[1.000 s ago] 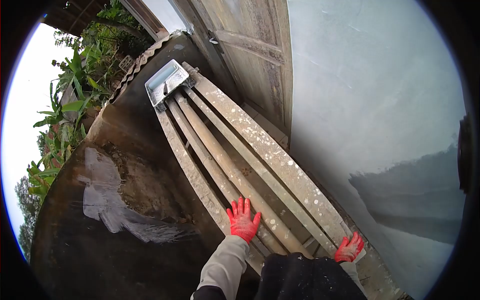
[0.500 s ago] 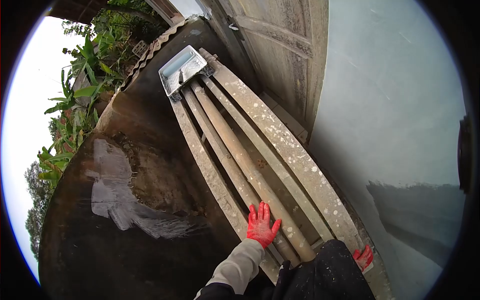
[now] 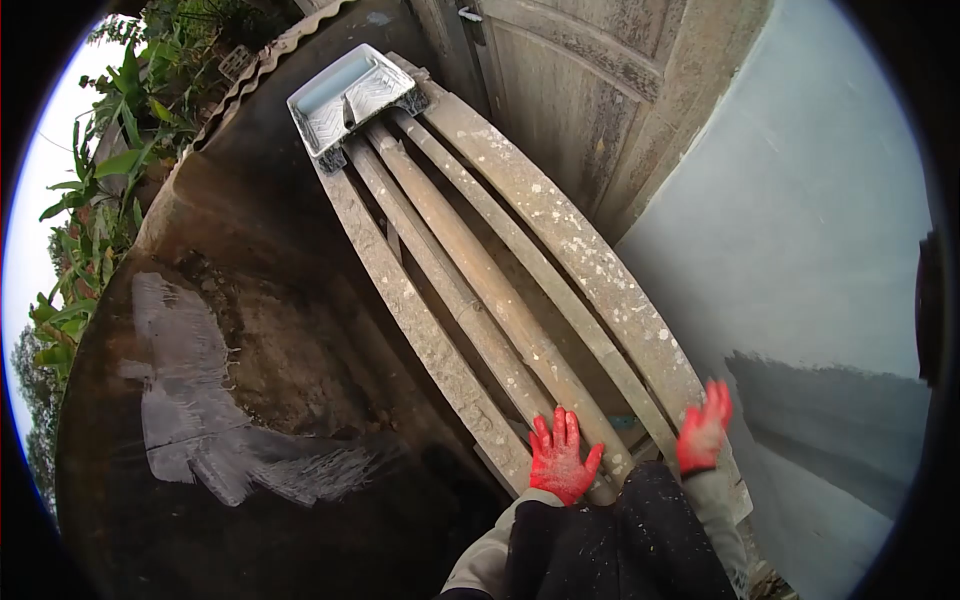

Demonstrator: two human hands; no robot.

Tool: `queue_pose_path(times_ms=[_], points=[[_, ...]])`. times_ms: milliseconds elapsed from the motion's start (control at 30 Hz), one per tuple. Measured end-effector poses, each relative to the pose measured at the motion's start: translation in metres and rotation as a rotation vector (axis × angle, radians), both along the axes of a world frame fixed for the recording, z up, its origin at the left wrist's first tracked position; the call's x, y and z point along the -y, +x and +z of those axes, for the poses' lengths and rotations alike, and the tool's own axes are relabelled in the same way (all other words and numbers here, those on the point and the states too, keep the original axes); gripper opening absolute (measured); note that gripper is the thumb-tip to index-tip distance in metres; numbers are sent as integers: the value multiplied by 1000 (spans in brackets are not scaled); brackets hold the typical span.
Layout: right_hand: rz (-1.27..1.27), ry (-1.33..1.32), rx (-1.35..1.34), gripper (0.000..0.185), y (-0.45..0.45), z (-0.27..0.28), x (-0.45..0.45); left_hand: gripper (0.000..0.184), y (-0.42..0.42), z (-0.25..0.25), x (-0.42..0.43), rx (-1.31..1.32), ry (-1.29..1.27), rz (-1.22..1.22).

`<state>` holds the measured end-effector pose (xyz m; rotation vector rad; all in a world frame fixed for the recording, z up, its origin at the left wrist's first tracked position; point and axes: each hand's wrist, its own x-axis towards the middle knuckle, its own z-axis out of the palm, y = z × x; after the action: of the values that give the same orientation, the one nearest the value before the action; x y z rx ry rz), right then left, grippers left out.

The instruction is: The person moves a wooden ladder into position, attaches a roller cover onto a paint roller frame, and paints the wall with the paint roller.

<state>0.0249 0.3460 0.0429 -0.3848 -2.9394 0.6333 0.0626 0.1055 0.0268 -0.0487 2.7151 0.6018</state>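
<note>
My left hand [image 3: 563, 460], in a red glove dusted with pale powder, lies flat with fingers spread on the round wooden poles [image 3: 480, 260] near my knees. My right hand [image 3: 705, 432], also red-gloved and a little blurred, is raised at the wide paint-spotted plank [image 3: 590, 265], fingers stretched out and nothing visible in them. Whether it touches the plank I cannot tell. At the far end of the planks rests a white paint tray [image 3: 318, 92], with a dark handle [image 3: 348, 110] sticking up from it.
A pale blue-grey wall [image 3: 820, 220] with a darker patch rises on the right, beside a worn wooden door [image 3: 570, 90]. To the left, lower down, is a dark surface [image 3: 300, 350] with a grey painted patch [image 3: 190, 370]. Green plants [image 3: 120, 130] grow beyond its edge.
My right hand has come up from the plank's outer edge and moved forward. My left hand stays flat on the poles. The view has shifted, with the tray now nearer the top left.
</note>
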Motion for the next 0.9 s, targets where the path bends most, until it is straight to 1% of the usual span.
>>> queue_pose_path(times_ms=[33,67,100,133,167,233,267,300,367,467,533,633,667,700,900], points=[[150,-31,-12,58,-48,3,34,81,1,-1,0,9,9,8],[211,35,-36,59,-94,-9,65,81,3,-4,-1,-19,23,24],[200,56,-60,58,-139,-20,96,80,3,-9,1,-51,26,48],[256,107,-124,59,-177,-34,116,79,6,-14,-2,-123,37,112],[277,238,-84,61,-209,-42,136,79,7,-16,-2,-109,24,146],[238,483,105,62,-238,-63,167,75,6,-23,-1,6,18,63],[247,469,54,63,-240,-72,168,77,20,-47,-2,-168,169,114],[256,460,13,63,-240,-78,163,77,14,-40,4,-173,176,109],[289,455,50,64,-249,-81,163,78,-5,-29,14,-113,153,113],[235,447,99,67,-246,-72,170,79,-29,-17,31,-51,129,134],[247,423,97,67,-249,-75,165,80,-44,-14,43,-33,110,153],[216,367,101,67,-250,-69,172,80,-66,-11,62,-2,62,174],[243,372,126,67,-248,-65,173,81,-76,-13,68,-2,42,176],[235,365,128,66,-254,-56,173,81,-85,-11,77,-8,2,171],[212,315,90,72,-250,-54,172,83,-142,-17,127,-33,-200,263]])
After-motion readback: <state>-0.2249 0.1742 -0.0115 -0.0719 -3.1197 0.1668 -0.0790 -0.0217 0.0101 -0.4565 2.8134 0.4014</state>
